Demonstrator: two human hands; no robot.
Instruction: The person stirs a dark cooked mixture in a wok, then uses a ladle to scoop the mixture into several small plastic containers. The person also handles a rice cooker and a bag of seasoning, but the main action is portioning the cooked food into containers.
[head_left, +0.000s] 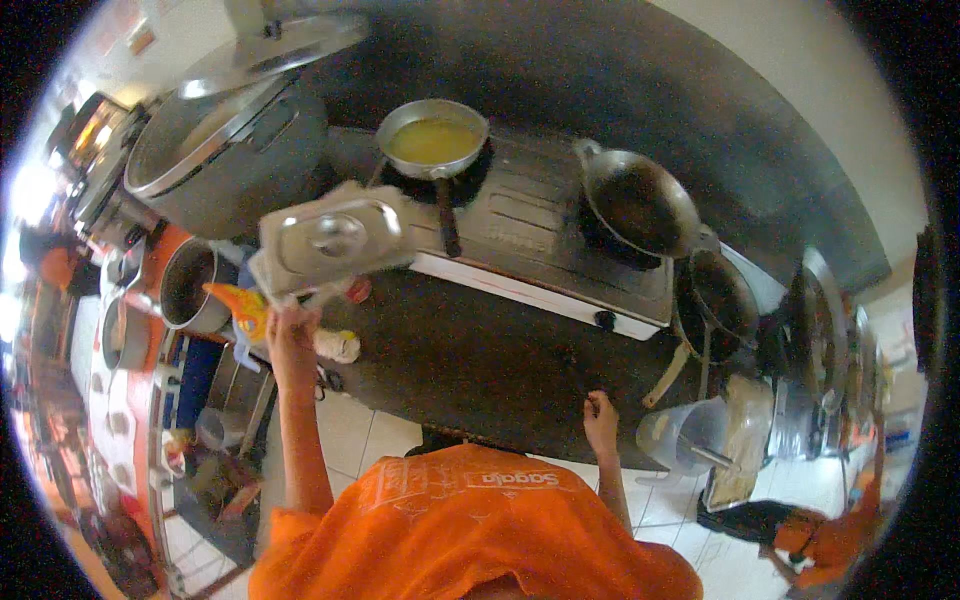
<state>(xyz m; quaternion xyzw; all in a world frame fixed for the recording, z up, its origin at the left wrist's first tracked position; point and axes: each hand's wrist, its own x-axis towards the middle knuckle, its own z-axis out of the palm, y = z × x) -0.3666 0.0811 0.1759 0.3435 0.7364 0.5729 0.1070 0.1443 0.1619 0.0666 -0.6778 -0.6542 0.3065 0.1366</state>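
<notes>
My left hand [290,330] is raised at the left end of a dark counter [480,360] and holds up a rectangular steel container with a lid [335,240] by its near edge. My right hand [600,412] rests with curled fingers on the counter's front edge, holding nothing. Beyond the container a gas stove [540,230] carries a small pan of yellow liquid [432,140] with a dark handle, and a dark empty wok [640,205] on the right burner.
A very large steel pot [225,155] with a tilted lid stands at the far left. A smaller steel pot [188,285] sits below it. Right of the stove are another dark wok [720,300], a clear plastic jug [685,435] and a tray. The floor is tiled.
</notes>
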